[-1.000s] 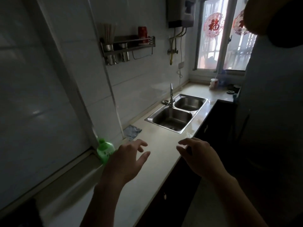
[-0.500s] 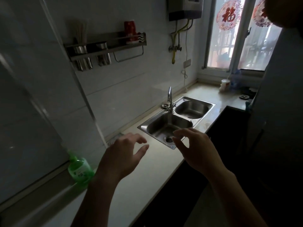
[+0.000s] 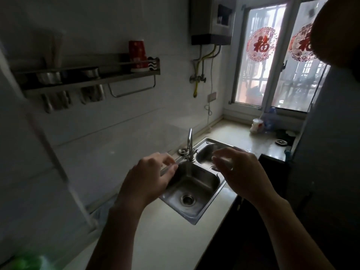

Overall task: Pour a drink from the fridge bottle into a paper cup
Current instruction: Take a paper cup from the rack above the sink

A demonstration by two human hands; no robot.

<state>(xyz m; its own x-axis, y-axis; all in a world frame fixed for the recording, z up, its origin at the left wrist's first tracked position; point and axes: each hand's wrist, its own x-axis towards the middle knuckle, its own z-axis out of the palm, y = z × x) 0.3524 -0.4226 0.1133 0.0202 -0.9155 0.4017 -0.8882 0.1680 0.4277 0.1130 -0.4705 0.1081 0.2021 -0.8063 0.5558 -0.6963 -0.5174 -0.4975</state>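
One pale countertop (image 3: 155, 240) runs from the near edge to the far window (image 3: 259, 78), and a steel double sink (image 3: 204, 215) is set into it at mid-distance. On the tiled wall to the left hangs a long metal rack (image 3: 109, 78). The left hand (image 3: 150, 180) and right hand (image 3: 243, 172) hover side by side above the sink, apart from each other, with fingers loosely curled and holding nothing. A red paper cup (image 3: 137, 55) stands rim down at the rack's right end, well apart from both hands. A faucet (image 3: 190, 141) rises at the sink's far rim, between the hands. A blurred green bottle (image 3: 29, 262) sits in the near left corner.
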